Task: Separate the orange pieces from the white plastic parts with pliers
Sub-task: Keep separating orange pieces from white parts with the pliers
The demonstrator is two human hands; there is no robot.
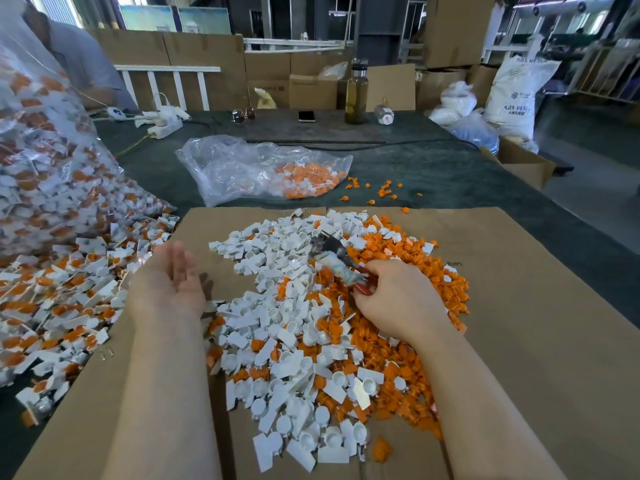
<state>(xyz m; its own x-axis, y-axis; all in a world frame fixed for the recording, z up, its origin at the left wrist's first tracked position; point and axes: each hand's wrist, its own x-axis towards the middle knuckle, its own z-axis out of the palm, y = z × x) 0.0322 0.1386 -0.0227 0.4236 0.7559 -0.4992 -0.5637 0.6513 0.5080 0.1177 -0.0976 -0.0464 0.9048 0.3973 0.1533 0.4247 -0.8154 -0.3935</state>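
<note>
The left hand (171,284) is hovering palm-up over the left part of the cardboard sheet (519,306), its fingers relaxed and nearly straight, holding nothing. Its forearm is reaching in from the near edge, just left of the central heap. The right hand (398,299) is lying knuckles-up on the right side of the heap, its fingers curling around the red handles of the pliers (341,263). The tool's taped neck and dark metal head are pointing far and left, over the pile; whether the jaws are gripping a piece cannot be told.

The white plastic parts (291,341) are spreading across the middle of the cardboard, from the far edge down to the near edge. The orange pieces (408,375) are lying mostly on the right of the heap, mixed with white ones and partly under the right forearm.

Bare cardboard is showing to the right of the heap and in a narrow patch beneath the left hand. To the left, a large clear bag (41,161) is spilling unseparated white-and-orange parts onto the dark tabletop (433,168), right up to the cardboard's left edge. Beyond the far edge, a smaller clear bag (259,168) is lying with orange bits inside, a few loose ones scattered on the tabletop to its right.
</note>
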